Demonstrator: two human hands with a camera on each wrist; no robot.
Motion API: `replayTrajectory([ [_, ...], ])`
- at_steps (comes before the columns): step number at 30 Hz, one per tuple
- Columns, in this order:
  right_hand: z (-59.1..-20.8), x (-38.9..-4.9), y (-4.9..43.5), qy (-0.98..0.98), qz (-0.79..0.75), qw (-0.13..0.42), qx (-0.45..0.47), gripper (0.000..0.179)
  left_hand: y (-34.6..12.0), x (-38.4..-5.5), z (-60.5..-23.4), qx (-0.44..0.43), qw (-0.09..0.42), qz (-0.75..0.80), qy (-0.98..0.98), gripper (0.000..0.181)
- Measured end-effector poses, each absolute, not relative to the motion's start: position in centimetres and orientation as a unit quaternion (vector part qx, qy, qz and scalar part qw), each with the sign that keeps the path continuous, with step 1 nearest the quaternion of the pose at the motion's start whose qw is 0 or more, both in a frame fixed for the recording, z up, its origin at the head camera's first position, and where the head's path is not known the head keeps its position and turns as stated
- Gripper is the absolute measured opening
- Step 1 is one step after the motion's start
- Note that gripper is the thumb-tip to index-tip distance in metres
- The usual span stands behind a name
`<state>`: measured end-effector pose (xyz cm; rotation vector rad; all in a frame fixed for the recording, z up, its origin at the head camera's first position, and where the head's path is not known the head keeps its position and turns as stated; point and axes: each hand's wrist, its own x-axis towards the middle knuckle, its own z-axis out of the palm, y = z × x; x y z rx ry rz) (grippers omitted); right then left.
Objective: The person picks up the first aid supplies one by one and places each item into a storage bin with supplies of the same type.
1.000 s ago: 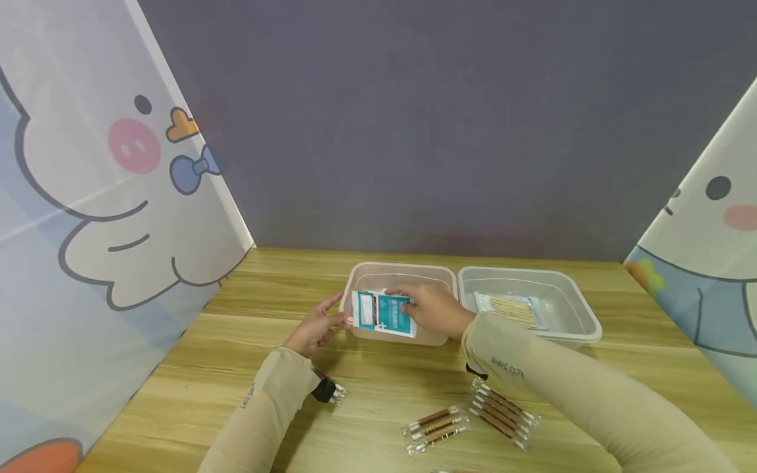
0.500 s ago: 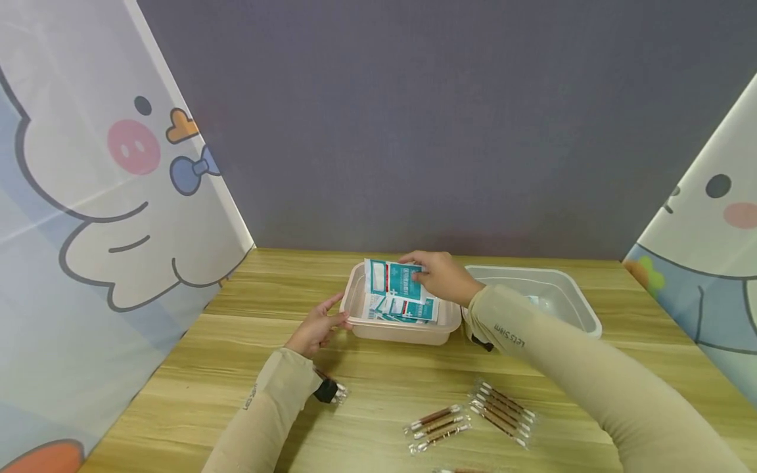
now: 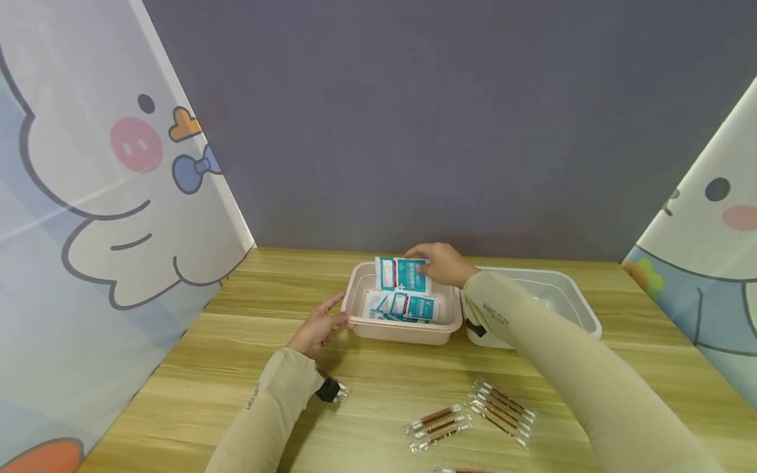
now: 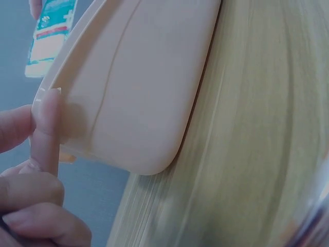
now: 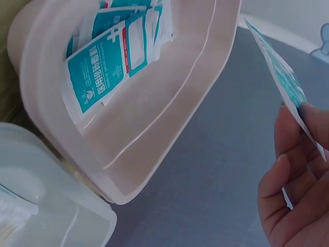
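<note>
My right hand (image 3: 447, 265) pinches a flat teal-and-white medical sachet (image 3: 402, 274) by its right end, over the back of a pale pink plastic bin (image 3: 396, 334). In the right wrist view that sachet (image 5: 280, 74) appears nearly edge-on between thumb and fingers, above the rim. Several similar sachets (image 3: 416, 307) lie overlapping inside the bin, with a white cross printed on the top one (image 5: 97, 72). At the bin's left front corner, my left hand (image 3: 316, 330) holds the rim; thumb and finger (image 4: 46, 113) pinch it in the left wrist view.
A whitish bin (image 3: 573, 292) stands right beside the pink one, partly behind my right sleeve. Clear packs of brown-stemmed cotton swabs (image 3: 503, 414) lie on the wooden table (image 3: 207, 381) in front, another pack (image 3: 437, 427) beside them. A grey panel (image 3: 414, 131) rises behind.
My right hand has lifted the sachet from low over the bin toward its back and slightly right, exposing the sachets inside. My left hand has stayed at the rim.
</note>
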<state>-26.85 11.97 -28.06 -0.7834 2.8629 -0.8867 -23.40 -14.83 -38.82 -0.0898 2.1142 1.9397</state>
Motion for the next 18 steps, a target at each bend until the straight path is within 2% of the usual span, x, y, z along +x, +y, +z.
replayTrajectory([
  [18, -29.5, -30.2, 11.3, 0.935, -0.262, 0.062, -0.232, 0.033, -15.1, -23.4, -38.8, -0.024, 0.140, 0.679, 0.720, 0.055],
])
